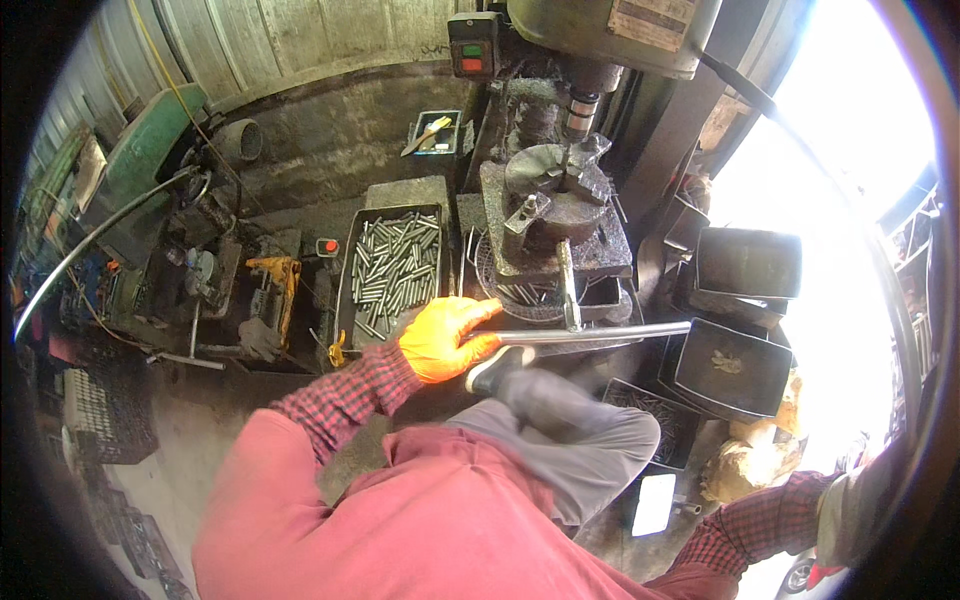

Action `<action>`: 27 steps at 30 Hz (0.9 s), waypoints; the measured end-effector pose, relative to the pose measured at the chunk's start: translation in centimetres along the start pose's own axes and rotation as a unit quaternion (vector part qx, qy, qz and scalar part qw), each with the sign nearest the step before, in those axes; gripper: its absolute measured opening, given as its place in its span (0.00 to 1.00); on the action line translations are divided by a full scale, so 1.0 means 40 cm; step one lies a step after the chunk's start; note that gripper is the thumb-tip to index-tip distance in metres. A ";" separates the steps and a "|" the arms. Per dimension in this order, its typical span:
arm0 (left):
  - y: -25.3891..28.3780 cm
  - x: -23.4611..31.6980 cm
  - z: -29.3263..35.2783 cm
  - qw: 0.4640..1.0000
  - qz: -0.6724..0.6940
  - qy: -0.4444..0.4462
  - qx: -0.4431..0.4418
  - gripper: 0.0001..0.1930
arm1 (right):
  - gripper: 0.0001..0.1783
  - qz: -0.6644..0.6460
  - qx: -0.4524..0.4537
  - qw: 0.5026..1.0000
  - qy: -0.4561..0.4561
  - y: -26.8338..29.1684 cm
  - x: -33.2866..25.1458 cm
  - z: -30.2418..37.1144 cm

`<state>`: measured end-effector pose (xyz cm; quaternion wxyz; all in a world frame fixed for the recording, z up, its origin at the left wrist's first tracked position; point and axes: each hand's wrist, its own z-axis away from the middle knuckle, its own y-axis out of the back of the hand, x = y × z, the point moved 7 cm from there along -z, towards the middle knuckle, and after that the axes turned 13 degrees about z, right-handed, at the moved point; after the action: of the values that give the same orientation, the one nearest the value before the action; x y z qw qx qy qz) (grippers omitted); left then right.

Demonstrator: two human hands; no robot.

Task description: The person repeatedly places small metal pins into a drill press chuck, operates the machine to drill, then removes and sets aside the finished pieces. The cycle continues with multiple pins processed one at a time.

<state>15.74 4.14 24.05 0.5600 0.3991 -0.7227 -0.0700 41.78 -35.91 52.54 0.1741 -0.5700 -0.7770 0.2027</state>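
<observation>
My left hand [445, 338], in an orange glove, is beside the left end of a metal bar [590, 335], with thumb and fingers apart. The bar lies across a short upright handle [567, 285] that runs up to the round chuck [555, 180] on the drill press table. Above the chuck hangs the drill head with its bit [580, 115]. My right arm reaches to the far right rim, where my right hand [845, 515] is partly cut off in a pale grey covering; its fingers cannot be made out.
Left of the press stands a tray of short metal rods [397, 265]. Black bins [735, 370] are stacked at the right, with a bin of dark pieces [650, 420] below. A small box [433, 132] holds a yellow-handled brush. A switch box [473, 50] hangs above. My shoe [497, 368] is under the bar.
</observation>
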 end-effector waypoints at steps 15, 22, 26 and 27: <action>-0.153 -0.172 -0.028 0.945 -0.076 0.115 -0.298 0.21 | 0.17 0.643 0.344 0.620 -0.289 0.588 0.217 0.502; -0.185 -0.232 0.015 0.975 -0.058 0.003 -0.213 0.16 | 0.33 0.430 0.557 0.663 -0.255 0.600 0.445 0.524; -0.284 -0.259 0.002 0.982 -0.057 0.068 -0.165 0.18 | 0.33 0.476 0.451 0.695 -0.294 0.507 0.495 0.447; -0.285 -0.236 -0.008 0.990 -0.064 0.048 -0.119 0.21 | 0.33 0.519 0.450 0.661 -0.300 0.493 0.490 0.443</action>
<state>22.21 2.77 10.81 0.6316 0.3779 -0.6549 -0.1716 43.29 -13.95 28.01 0.0333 -0.6411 -0.1788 0.7456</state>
